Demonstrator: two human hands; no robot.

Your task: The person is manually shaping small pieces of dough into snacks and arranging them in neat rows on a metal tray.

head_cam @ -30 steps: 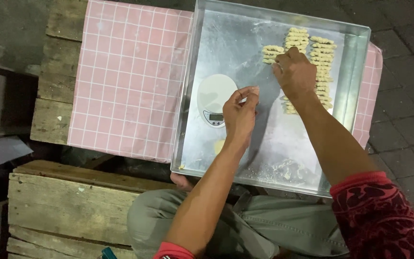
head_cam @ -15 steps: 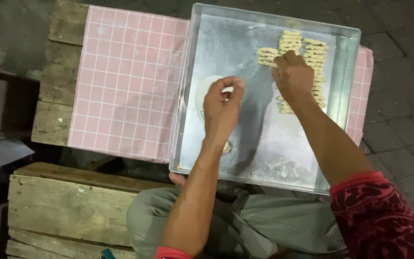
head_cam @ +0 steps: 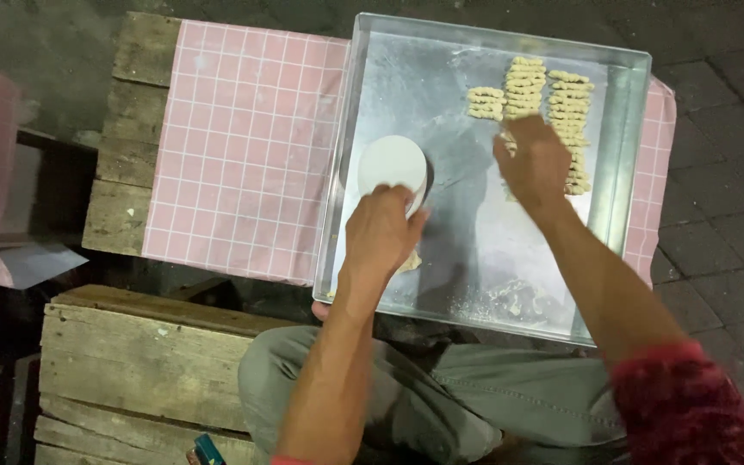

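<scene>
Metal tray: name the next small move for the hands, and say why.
Probably the left hand should pinch a bit off the dough lump showing just under it, beside the white round scale. The right hand hovers with nothing visible in it by the rows of ridged dough pieces on the metal tray, and the shortest row has room.
</scene>
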